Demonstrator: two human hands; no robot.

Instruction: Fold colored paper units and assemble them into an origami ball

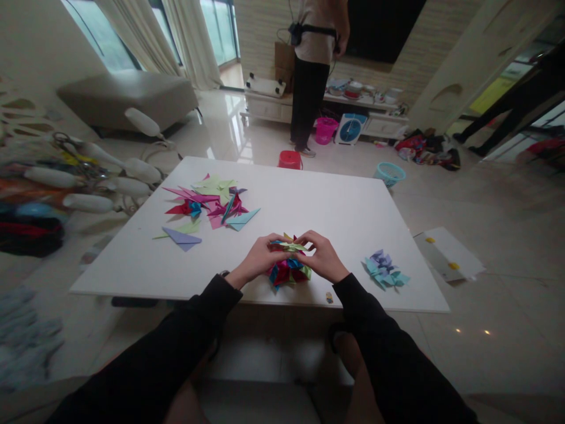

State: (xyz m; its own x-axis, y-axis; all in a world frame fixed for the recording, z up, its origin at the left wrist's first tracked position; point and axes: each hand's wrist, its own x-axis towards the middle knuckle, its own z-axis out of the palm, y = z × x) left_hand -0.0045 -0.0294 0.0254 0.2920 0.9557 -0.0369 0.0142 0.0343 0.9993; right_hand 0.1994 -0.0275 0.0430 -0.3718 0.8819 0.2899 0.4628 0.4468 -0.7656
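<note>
A multicoloured folded-paper model (289,273), red, blue and green, rests near the front edge of the white table. Over its top, my left hand (263,254) and my right hand (321,253) pinch a light green folded-paper piece (292,247) between them. The fingers of both hands are closed on it, and they hide part of the model. To the right lies a small group of purple and turquoise folded pieces (386,271). A larger heap of pink, green and blue folded papers (216,200) is at the far left, with a lavender folded piece (182,238) in front.
The white table (318,200) spans the middle of the view. Beyond it a person (313,70) stands by a low cabinet. A red stool (290,159) and a light blue basket (390,172) are past its far edge. White lamp shades (128,176) crowd the left side.
</note>
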